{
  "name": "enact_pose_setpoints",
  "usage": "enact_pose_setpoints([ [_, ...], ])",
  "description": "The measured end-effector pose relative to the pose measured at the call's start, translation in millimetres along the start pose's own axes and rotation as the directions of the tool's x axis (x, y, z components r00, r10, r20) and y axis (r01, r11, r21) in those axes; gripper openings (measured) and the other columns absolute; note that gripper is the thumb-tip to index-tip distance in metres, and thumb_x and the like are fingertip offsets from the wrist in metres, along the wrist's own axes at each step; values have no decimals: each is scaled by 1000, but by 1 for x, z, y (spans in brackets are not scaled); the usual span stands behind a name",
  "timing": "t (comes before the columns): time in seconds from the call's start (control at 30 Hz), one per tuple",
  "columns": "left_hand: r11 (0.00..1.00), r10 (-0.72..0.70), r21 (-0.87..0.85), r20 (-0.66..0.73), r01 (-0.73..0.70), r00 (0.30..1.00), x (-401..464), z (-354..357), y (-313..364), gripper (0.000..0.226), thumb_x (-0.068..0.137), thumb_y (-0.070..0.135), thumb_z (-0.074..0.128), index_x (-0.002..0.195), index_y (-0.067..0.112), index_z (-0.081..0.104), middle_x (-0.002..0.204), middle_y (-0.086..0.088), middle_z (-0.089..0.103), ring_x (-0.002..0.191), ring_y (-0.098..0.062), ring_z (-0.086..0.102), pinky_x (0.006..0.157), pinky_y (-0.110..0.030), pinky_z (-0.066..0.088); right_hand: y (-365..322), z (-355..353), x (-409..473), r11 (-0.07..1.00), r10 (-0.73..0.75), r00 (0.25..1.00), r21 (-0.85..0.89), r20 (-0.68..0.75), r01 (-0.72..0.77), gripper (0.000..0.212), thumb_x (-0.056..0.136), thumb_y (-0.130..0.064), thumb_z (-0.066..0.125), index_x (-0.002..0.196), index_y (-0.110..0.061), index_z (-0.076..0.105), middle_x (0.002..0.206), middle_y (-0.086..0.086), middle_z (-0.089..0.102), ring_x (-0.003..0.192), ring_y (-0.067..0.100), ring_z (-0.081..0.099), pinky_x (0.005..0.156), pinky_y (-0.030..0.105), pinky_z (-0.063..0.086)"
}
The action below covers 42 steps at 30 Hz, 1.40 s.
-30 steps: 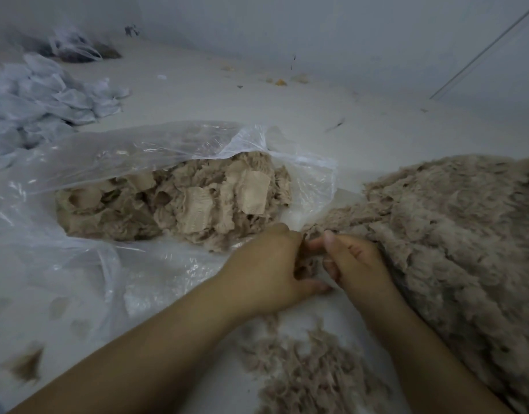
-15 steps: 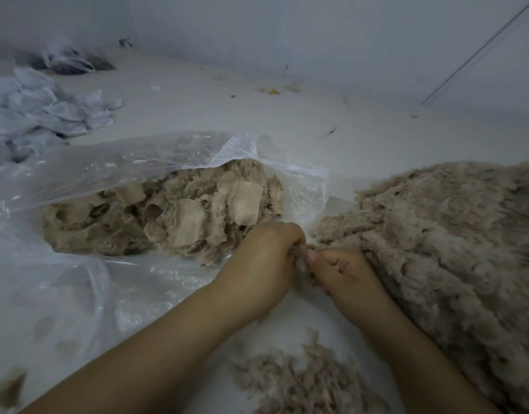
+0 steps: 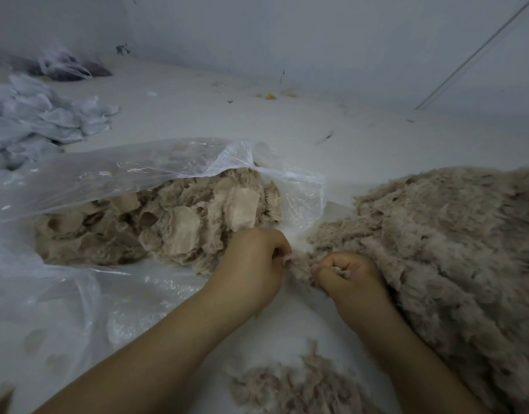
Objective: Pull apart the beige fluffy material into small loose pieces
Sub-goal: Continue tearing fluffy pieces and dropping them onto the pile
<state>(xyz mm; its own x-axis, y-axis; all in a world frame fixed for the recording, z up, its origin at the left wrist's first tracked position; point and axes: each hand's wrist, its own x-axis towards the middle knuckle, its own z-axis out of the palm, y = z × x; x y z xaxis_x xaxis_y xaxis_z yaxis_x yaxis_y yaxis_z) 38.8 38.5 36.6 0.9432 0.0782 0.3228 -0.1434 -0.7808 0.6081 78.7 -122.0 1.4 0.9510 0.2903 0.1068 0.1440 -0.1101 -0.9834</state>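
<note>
A big mound of beige fluffy material (image 3: 454, 240) fills the right side of the white surface. Between my hands stretches a small tuft (image 3: 300, 264) of that fluff. My left hand (image 3: 254, 267) pinches its left end with curled fingers. My right hand (image 3: 351, 277) grips its right end at the mound's near-left edge, fluff showing inside the fist. A small heap of loose torn pieces (image 3: 296, 386) lies in front of my forearms at the bottom.
A clear plastic bag (image 3: 114, 186) lies open at left, holding beige fluffy scraps with mesh backing (image 3: 179, 225). A pile of white fabric pieces (image 3: 36, 121) sits far left. A dark bag (image 3: 66, 67) lies by the back wall. Small crumbs (image 3: 269, 95) dot the surface.
Both hands have closed into fists on the tuft and drawn slightly apart, stretching it between them. The view has shifted a little.
</note>
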Motion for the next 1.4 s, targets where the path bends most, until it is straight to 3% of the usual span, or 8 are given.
enact_pose_setpoints([
  [0.37,993,-24,114,-84,34,996,0,-7,-10,16,85,-5,53,80,3,66,74,-7,59,68,-21,54,63,-44,46,1,-1,0,998,58,998,-5,-33,-58,32,83,16,55,54,2,49,40,-6,33,36,2,26,37,16,22],
  [0.6,989,132,80,-160,-120,978,-6,-2,-4,15,80,-5,66,82,9,62,73,11,46,65,-2,41,64,-10,36,-4,1,-2,999,-35,996,37,80,32,16,84,7,67,81,-8,73,68,14,66,54,12,54,51,22,45],
  [0.7,967,234,139,-167,-212,958,-8,3,-2,18,77,-8,67,84,8,64,80,0,57,76,-12,47,68,-18,37,-8,1,-4,991,-132,986,48,101,128,37,90,-12,64,64,13,61,49,18,46,45,12,43,46,19,36],
  [0.83,932,339,186,-154,-310,928,-11,8,-1,18,77,-7,64,87,7,66,81,-3,59,79,-21,50,69,-35,44,-13,4,-5,986,-112,990,132,82,101,54,93,-17,52,40,-22,60,38,-10,47,35,-2,41,42,9,34],
  [0.97,911,407,127,-141,-391,902,-12,11,-2,32,71,-12,60,93,8,69,83,0,63,81,-18,52,72,-31,45,-10,3,-1,981,-57,995,188,79,42,43,92,-11,54,51,-17,60,41,-10,46,36,-2,39,41,9,33],
  [1.17,923,112,-332,-244,-192,963,-15,9,3,19,76,15,53,85,26,66,74,10,63,67,-7,58,59,-21,47,-3,2,-2,968,-19,996,249,87,-3,29,92,-7,56,67,-9,70,55,1,61,47,3,51,47,15,41],
  [1.3,985,22,-169,-65,-32,998,-10,10,-3,31,83,37,67,111,26,65,96,18,56,90,0,52,72,-12,42,-7,3,-3,967,-7,995,255,95,-18,26,94,-1,52,73,1,68,53,0,60,44,1,50,46,13,40],
  [1.4,944,-72,-322,16,73,997,-8,13,-2,11,84,22,74,93,26,68,74,17,62,64,4,54,59,-10,40,-12,2,-4,966,-5,995,259,99,-21,50,96,1,45,52,-16,63,40,-6,46,35,-1,40,39,9,32],
])
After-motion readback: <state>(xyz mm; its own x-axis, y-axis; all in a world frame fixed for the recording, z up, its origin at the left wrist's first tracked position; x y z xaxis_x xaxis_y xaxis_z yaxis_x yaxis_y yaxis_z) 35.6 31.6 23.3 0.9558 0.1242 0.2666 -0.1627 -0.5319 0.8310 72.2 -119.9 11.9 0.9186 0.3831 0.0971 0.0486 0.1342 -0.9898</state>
